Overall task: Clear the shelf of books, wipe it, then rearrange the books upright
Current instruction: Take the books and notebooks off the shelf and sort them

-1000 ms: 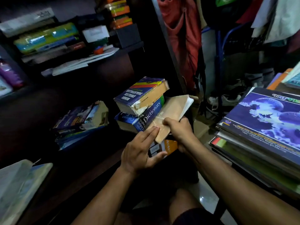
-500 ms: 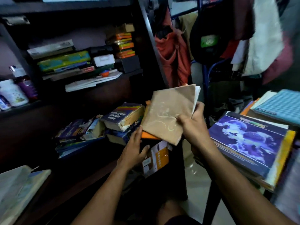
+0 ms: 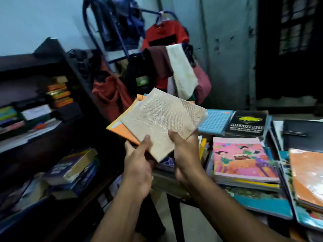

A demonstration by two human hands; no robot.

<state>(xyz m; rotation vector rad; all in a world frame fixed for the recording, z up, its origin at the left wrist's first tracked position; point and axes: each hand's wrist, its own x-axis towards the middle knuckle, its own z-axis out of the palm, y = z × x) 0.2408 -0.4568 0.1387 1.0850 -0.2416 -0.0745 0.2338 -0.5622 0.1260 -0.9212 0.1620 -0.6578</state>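
Both hands hold a small stack in the air between the dark shelf (image 3: 52,130) and the table of books: the left hand (image 3: 138,165) grips the lower left corner, thumb on the tan ribbed-cover book (image 3: 162,119), fingers under the orange book (image 3: 122,130) beneath it — the right hand (image 3: 185,154) pinches the tan book's lower right edge, thumb on top. The stack is tilted, clear of both surfaces. Thick books (image 3: 73,170) lie flat on the shelf's lower level; on the right, a pink illustrated book (image 3: 243,159) tops a pile, with a black book (image 3: 248,123) behind it.
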